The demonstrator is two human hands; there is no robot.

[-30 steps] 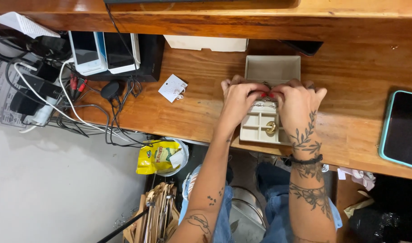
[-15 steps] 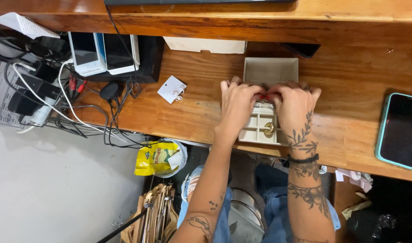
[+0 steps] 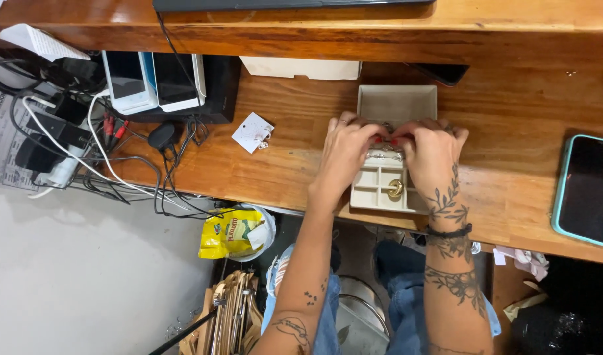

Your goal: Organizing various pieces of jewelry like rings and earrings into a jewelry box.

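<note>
On the table: a cream jewellery box (image 3: 388, 187) with square compartments sits near the front edge of the wooden table (image 3: 531, 105), its open lid (image 3: 397, 103) lying flat behind it.
Left hand: the left hand (image 3: 346, 152) rests over the back row of the box, fingers curled down onto something small at the hinge line; what they pinch is hidden, possibly a silvery chain.
Right hand: the right hand (image 3: 434, 154) meets the left above the same row, fingers bent and pressed close to the other hand's; whether they grip anything cannot be told.
Inside the box: a gold ring (image 3: 395, 189) lies in a front compartment, just beside the right wrist.
Packages and labels: a small white earring card (image 3: 252, 131) lies tilted to the left of the box, well apart; a flat cream carton (image 3: 301, 67) sits under the shelf at the back; a yellow snack bag (image 3: 230, 235) shows below the table edge.
Electronics: two white devices (image 3: 151, 82) stand at left among tangled cables (image 3: 84, 164); a phone in a teal case (image 3: 585, 190) lies at the far right.
</note>
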